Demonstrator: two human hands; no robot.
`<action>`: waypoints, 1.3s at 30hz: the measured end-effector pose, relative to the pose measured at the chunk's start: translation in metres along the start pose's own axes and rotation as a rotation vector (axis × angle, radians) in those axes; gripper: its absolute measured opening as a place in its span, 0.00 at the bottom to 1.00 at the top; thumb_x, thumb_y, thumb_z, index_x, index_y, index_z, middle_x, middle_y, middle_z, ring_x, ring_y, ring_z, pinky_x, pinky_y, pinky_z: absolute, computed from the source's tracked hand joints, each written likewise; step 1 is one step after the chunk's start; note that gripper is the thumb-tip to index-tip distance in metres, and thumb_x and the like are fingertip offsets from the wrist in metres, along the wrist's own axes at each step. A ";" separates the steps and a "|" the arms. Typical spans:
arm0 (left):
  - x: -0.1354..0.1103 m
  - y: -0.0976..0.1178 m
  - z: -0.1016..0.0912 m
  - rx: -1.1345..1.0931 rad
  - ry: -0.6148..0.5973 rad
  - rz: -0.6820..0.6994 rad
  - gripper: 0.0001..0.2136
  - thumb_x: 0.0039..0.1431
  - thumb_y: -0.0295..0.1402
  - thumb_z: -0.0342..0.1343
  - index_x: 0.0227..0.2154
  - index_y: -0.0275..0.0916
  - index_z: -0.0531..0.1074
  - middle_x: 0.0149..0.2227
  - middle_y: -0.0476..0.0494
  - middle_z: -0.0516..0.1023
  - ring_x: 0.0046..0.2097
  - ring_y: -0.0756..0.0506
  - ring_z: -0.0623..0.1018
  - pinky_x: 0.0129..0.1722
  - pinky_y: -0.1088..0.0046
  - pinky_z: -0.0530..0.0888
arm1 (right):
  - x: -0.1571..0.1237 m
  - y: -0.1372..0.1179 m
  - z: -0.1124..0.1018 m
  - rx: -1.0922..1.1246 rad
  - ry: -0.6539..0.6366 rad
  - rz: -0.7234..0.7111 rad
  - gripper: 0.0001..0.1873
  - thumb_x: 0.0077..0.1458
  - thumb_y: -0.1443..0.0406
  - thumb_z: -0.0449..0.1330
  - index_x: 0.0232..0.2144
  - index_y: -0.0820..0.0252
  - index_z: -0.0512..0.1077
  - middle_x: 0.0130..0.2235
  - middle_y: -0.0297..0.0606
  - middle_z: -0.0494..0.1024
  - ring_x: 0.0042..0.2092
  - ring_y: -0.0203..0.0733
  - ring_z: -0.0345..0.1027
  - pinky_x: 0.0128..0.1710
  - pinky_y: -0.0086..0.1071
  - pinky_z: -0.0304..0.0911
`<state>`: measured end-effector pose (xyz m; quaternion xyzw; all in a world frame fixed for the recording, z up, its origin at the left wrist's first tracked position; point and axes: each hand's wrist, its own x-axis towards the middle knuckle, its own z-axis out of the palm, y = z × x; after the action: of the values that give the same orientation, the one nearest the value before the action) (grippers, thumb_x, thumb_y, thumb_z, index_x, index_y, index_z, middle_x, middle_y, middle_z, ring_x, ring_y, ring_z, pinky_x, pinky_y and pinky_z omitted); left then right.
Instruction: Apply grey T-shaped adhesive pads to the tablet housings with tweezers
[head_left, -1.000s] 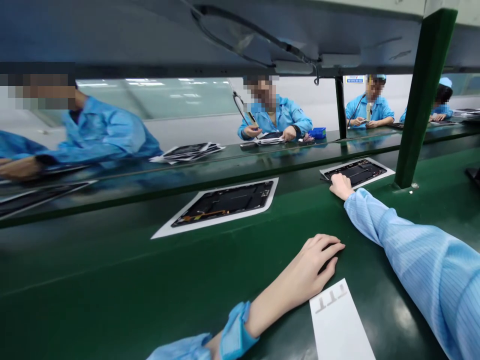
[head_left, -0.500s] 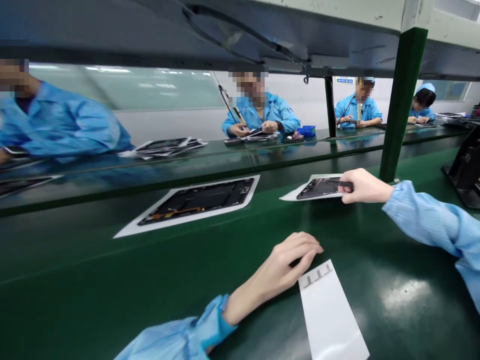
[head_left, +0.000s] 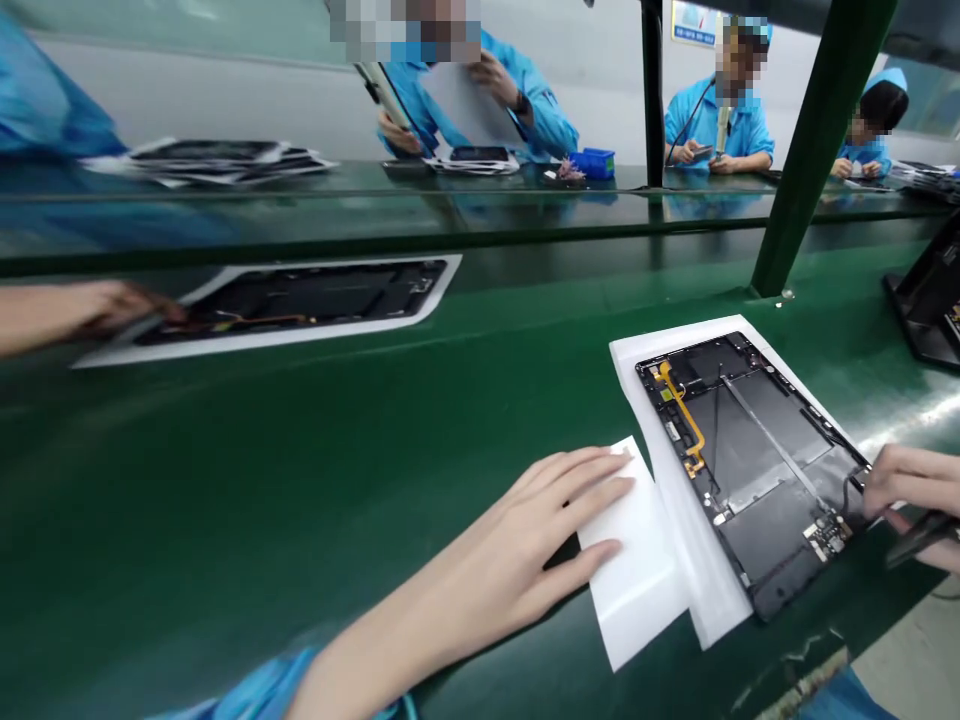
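Closely placed beside an open tablet housing (head_left: 735, 440) on a green workbench (head_left: 300, 480), a worker's left hand (head_left: 536, 520) lies relaxed, fingers spread and unclenched, its fingertips on a narrow white card (head_left: 637, 590). The right hand (head_left: 911, 495), partly cut off at the edge of the view, is curled around a dark tool (head_left: 922, 540) with its fingers at the housing's near right edge; whether they also pinch that edge, one cannot tell. The housing rests on a white sheet (head_left: 701, 570) to the right of the card, its orange flex cable (head_left: 691, 425) and small circuit board (head_left: 825, 535) exposed. At left, a co-worker's hand (head_left: 112, 305), blurred, reaches to a second tablet housing (head_left: 330, 293) on its own white backing (head_left: 442, 275). Across the bench, people in blue jackets sit at work, one holding up a pale sheet (head_left: 480, 105) near a blue tray (head_left: 594, 163).
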<state>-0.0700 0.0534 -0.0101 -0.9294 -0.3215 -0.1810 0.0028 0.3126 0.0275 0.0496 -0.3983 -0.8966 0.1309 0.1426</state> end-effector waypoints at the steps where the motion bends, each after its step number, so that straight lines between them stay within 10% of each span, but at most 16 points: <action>1: 0.000 0.000 0.000 0.002 -0.013 -0.001 0.18 0.70 0.38 0.43 0.57 0.39 0.64 0.58 0.40 0.70 0.59 0.41 0.70 0.56 0.61 0.73 | 0.002 0.000 -0.002 0.039 0.053 -0.002 0.10 0.57 0.72 0.55 0.36 0.54 0.74 0.34 0.36 0.74 0.32 0.37 0.71 0.30 0.27 0.66; 6: -0.001 0.008 -0.002 0.038 -0.006 0.015 0.19 0.71 0.38 0.41 0.58 0.34 0.63 0.59 0.36 0.69 0.60 0.43 0.70 0.57 0.65 0.73 | 0.056 -0.015 -0.005 0.433 0.290 0.144 0.23 0.65 0.54 0.52 0.29 0.62 0.78 0.21 0.37 0.73 0.21 0.35 0.68 0.19 0.26 0.64; 10: -0.004 0.018 -0.003 0.115 -0.003 -0.004 0.18 0.70 0.38 0.42 0.56 0.37 0.66 0.60 0.36 0.68 0.61 0.40 0.69 0.54 0.63 0.75 | 0.121 -0.031 0.017 0.738 0.030 0.297 0.35 0.60 0.42 0.49 0.21 0.64 0.74 0.22 0.38 0.74 0.19 0.34 0.68 0.19 0.26 0.65; 16: -0.002 0.028 -0.003 0.140 -0.019 -0.055 0.18 0.69 0.36 0.42 0.58 0.38 0.64 0.58 0.35 0.69 0.57 0.39 0.72 0.50 0.58 0.77 | 0.187 -0.028 0.065 0.979 -0.221 0.123 0.19 0.54 0.52 0.64 0.29 0.61 0.65 0.27 0.33 0.74 0.30 0.39 0.77 0.31 0.29 0.74; 23: 0.001 0.031 -0.004 0.071 -0.026 -0.132 0.21 0.64 0.34 0.44 0.59 0.38 0.61 0.55 0.39 0.71 0.53 0.39 0.71 0.51 0.56 0.75 | 0.191 -0.028 0.081 0.909 -0.117 0.100 0.09 0.57 0.70 0.55 0.26 0.59 0.61 0.22 0.31 0.72 0.24 0.35 0.73 0.24 0.24 0.68; 39: 0.004 0.031 -0.003 0.059 -0.081 -0.132 0.25 0.64 0.36 0.46 0.62 0.36 0.56 0.59 0.41 0.70 0.54 0.39 0.71 0.60 0.45 0.59 | 0.191 -0.037 0.080 0.704 0.000 0.081 0.09 0.50 0.71 0.53 0.22 0.57 0.60 0.20 0.30 0.70 0.23 0.36 0.70 0.22 0.26 0.64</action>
<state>-0.0499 0.0310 -0.0030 -0.9123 -0.3871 -0.1334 0.0050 0.1359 0.1376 0.0176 -0.3599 -0.7801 0.4372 0.2660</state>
